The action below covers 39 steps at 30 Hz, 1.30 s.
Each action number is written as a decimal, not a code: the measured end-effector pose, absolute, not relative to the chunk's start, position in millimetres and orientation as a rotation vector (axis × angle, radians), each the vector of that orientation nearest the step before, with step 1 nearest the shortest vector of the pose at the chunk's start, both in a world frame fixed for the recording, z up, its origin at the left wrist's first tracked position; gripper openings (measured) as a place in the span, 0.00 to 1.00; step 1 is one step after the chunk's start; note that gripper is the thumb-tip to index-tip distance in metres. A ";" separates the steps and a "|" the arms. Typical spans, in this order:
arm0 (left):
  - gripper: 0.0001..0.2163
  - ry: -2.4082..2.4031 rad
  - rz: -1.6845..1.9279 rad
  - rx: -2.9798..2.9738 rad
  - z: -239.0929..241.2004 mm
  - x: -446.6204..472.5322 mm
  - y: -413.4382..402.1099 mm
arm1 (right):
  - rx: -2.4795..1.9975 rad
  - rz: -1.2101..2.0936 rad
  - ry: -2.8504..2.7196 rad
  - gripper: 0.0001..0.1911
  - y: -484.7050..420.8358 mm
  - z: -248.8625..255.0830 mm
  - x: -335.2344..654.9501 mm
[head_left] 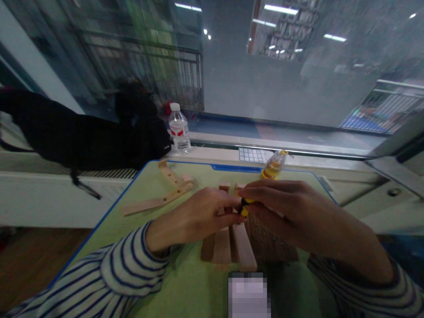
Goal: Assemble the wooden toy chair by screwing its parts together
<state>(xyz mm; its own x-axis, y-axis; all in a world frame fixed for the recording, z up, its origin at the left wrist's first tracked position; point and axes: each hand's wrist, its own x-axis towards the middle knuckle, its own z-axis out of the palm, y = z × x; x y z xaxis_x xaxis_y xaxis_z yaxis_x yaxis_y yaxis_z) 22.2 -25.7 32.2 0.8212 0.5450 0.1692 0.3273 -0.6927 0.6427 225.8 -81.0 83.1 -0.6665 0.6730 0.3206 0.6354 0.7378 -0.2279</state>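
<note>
My left hand (202, 216) and my right hand (298, 212) meet above the wooden pieces, fingertips closed on a small yellow-and-black object (244, 207). Fingers cover most of it, so its kind is unclear. Beneath the hands, two pale wooden strips (244, 249) lie side by side on a brown ridged block (271, 243). Their middles are partly hidden by my fingers. To the left, on the green table, rests a jointed wooden piece (174, 193) with holes along its arms.
A clear bottle with a yellow tip (274, 165) stands at the table's (179, 274) back edge. On the sill are a water bottle (179, 130) and a printed card (251, 154). A black bag or garment (89, 137) lies left. A pixelated patch covers the front edge.
</note>
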 end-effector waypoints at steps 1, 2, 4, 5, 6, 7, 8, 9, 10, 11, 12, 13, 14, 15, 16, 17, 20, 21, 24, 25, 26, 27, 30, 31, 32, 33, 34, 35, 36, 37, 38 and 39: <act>0.05 0.633 0.469 2.386 32.6 22.0 -26.0 | -1.013 0.129 -2.556 0.12 -80.7 83.0 225.2; 0.05 0.625 0.471 2.386 32.8 21.8 -26.2 | -1.024 0.121 -2.557 0.12 -80.4 83.0 224.5; 0.05 0.610 0.467 2.387 32.9 21.3 -26.2 | -1.048 0.110 -2.557 0.11 -80.3 83.2 223.3; 0.05 0.598 0.461 2.388 32.7 21.0 -26.0 | -1.059 0.110 -2.557 0.11 -80.5 83.3 222.9; 0.05 0.586 0.456 2.388 32.4 20.7 -25.8 | -1.068 0.112 -2.557 0.11 -80.7 83.4 222.6; 0.06 0.574 0.451 2.390 32.2 20.5 -25.5 | -1.073 0.117 -2.558 0.11 -81.0 83.5 222.5; 0.06 0.567 0.444 2.393 32.1 20.3 -25.3 | -1.076 0.119 -2.559 0.11 -81.3 83.5 222.5; 0.06 0.565 0.439 2.396 32.0 20.2 -25.2 | -1.075 0.116 -2.558 0.10 -81.5 83.4 222.6; 0.06 0.568 0.437 2.400 32.2 20.3 -25.2 | -1.078 0.113 -2.557 0.10 -81.6 83.4 222.7; 0.06 0.579 0.437 2.405 32.5 20.5 -25.3 | -1.080 0.113 -2.559 0.10 -81.6 83.3 222.9; 0.05 0.593 0.440 2.410 32.9 20.7 -25.6 | -1.082 0.112 -2.559 0.10 -81.5 83.2 222.9; 0.05 0.607 0.448 2.416 33.4 21.2 -26.0 | -1.084 0.114 -2.561 0.10 -81.3 83.2 222.9; 0.05 0.624 0.463 2.420 33.9 21.7 -26.5 | -1.086 0.118 -2.562 0.11 -81.1 83.3 222.9; 0.05 0.642 0.480 2.426 34.4 22.3 -27.1 | -1.089 0.124 -2.563 0.11 -80.9 83.5 222.7; 0.06 0.663 0.489 2.432 34.9 22.9 -27.6 | -1.093 0.128 -2.563 0.11 -80.7 83.6 222.6; 0.07 0.687 0.492 2.439 35.5 23.5 -28.2 | -1.094 0.134 -2.564 0.10 -80.6 83.9 222.5; 0.07 0.738 0.475 2.461 37.3 24.8 -29.7 | -1.100 0.159 -2.569 0.11 -80.7 84.8 222.8; 0.07 0.745 0.472 2.469 37.7 25.0 -30.0 | -1.097 0.162 -2.569 0.11 -81.0 85.3 223.2; 0.06 0.745 0.481 2.485 37.9 25.1 -30.3 | -1.063 0.149 -2.551 0.14 -82.7 86.5 224.9; 0.06 0.740 0.479 2.488 37.4 24.9 -30.3 | -1.041 0.142 -2.543 0.15 -83.4 86.8 225.4; 0.06 0.734 0.478 2.488 36.6 24.7 -30.2 | -1.020 0.135 -2.540 0.15 -83.9 87.0 225.7; 0.06 0.728 0.477 2.486 35.8 24.4 -30.0 | -1.002 0.131 -2.545 0.15 -84.3 87.0 225.9; 0.07 0.716 0.466 2.483 33.3 23.3 -29.1 | -0.982 0.138 -2.574 0.14 -84.6 86.4 225.4; 0.07 0.710 0.453 2.481 32.8 23.0 -28.8 | -0.981 0.147 -2.576 0.13 -84.3 86.2 225.1; 0.07 0.700 0.438 2.476 32.6 22.7 -28.5 | -0.984 0.158 -2.576 0.12 -83.9 85.9 224.7; 0.07 0.688 0.426 2.467 32.5 22.4 -28.2 | -0.986 0.165 -2.571 0.11 -83.5 85.7 224.3; 0.07 0.674 0.416 2.455 32.4 22.2 -27.9 | -0.988 0.167 -2.567 0.11 -83.1 85.5 223.9; 0.07 0.662 0.409 2.443 32.3 22.1 -27.6 | -0.994 0.164 -2.563 0.11 -82.8 85.4 223.4; 0.07 0.652 0.402 2.435 32.1 21.9 -27.2 | -1.001 0.159 -2.560 0.10 -82.5 85.4 222.9; 0.07 0.643 0.400 2.431 31.7 21.8 -26.9 | -1.012 0.155 -2.560 0.10 -82.3 85.4 222.5; 0.07 0.633 0.402 2.431 31.1 21.6 -26.5 | -1.025 0.152 -2.561 0.10 -82.3 85.5 222.1; 0.07 0.622 0.400 2.434 30.5 21.4 -26.0 | -1.038 0.153 -2.564 0.10 -82.3 85.6 221.7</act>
<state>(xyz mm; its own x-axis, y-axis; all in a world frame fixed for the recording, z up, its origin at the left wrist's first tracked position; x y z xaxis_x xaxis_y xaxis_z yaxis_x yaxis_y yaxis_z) 21.4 -26.0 30.5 0.8456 0.5159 0.1375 0.3385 -0.7172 0.6091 221.7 -82.3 85.6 -0.6610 0.6897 0.2956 0.6497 0.7232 -0.2345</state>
